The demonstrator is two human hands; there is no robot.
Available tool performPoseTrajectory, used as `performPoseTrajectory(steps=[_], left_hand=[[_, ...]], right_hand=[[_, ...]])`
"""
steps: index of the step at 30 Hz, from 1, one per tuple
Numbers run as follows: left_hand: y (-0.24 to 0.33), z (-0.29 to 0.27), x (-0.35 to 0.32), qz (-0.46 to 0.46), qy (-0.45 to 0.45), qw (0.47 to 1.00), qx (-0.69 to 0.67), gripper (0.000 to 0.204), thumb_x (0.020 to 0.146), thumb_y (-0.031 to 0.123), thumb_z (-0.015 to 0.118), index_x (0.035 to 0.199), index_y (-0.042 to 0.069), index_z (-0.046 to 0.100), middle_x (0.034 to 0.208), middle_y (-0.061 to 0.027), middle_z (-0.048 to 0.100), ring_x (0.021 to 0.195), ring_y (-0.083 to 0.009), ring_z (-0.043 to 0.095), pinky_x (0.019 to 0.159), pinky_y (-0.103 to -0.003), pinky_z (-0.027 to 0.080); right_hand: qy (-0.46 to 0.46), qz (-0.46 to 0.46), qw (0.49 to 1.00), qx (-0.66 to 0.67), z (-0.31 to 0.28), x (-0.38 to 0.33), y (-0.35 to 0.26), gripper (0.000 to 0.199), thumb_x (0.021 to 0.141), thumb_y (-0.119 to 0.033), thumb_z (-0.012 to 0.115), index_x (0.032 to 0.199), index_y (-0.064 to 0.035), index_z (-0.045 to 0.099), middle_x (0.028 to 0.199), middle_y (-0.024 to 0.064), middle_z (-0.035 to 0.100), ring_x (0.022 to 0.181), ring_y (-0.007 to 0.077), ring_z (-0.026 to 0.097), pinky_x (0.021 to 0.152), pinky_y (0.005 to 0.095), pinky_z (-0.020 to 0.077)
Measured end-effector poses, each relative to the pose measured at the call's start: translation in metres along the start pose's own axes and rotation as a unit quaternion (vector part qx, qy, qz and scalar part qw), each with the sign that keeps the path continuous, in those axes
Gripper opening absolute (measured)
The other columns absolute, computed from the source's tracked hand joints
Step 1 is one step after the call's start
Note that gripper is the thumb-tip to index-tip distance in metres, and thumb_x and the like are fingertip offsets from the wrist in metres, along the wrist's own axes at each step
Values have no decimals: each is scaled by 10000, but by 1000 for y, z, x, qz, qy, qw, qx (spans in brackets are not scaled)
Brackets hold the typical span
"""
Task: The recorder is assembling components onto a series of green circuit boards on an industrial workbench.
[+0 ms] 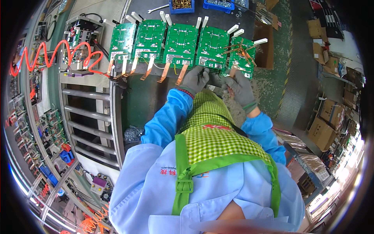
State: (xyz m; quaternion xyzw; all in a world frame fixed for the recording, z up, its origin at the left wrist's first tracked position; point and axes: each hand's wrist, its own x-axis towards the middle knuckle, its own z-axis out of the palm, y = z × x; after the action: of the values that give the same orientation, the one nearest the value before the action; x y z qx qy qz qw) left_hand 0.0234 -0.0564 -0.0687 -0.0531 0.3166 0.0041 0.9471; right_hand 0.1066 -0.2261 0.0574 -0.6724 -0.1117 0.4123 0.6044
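Several green circuit boards [180,41] lie in a row along the near edge of the dark workbench. Copper strips [164,73] stick out toward me from the boards on the left. My right hand [239,89], in a grey glove, pinches a copper strip [233,71] at the near edge of the rightmost board [239,60]. Several loose copper strips [243,52] lie crossed on that board. My left hand [196,80], also gloved, is closed at the near edge of the board [212,45] beside it; its fingertips hide whatever they may hold.
White posts [232,29] rise along the boards' far edge. Behind them are a blue bin of brass-coloured parts [182,5], a blue bin of silvery parts [219,5] and a wrench [158,9]. An orange coiled hose [58,48] hangs at left. A cardboard box [264,46] stands right of the bench.
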Motion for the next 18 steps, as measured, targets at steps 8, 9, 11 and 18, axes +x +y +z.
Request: performPoseTrajectory(steps=[8,9,11,18], left_hand=[[-1,-1,-11,29,-11,999,36,175,927,120,462,990,-29,529,885,-110,572,796,-189,584,651,-262,536],[-3,3,-15,59,-19,994,90,183,922,124,458,987,-33,525,891,-114,570,810,-198,583,678,-279,536],[-4,9,-23,69,-20,992,107,181,915,126,459,974,-31,527,885,-120,569,807,-205,585,707,-298,533],[1,24,-31,24,-49,987,150,298,924,314,430,823,62,553,661,-62,548,560,-177,508,507,-311,424]], right_hand=[[-10,167,946,278,31,14,5,282,901,-213,574,1092,-5,576,942,59,634,753,96,606,608,202,507],[-10,190,936,295,35,15,2,292,906,-198,564,1130,-11,567,943,67,633,783,105,607,623,208,515],[-45,62,991,111,32,19,27,292,910,-222,554,1116,-16,571,931,71,630,784,113,609,630,216,518],[-47,197,977,59,57,38,28,329,915,-352,516,982,-36,575,755,55,611,559,118,565,494,258,479]])
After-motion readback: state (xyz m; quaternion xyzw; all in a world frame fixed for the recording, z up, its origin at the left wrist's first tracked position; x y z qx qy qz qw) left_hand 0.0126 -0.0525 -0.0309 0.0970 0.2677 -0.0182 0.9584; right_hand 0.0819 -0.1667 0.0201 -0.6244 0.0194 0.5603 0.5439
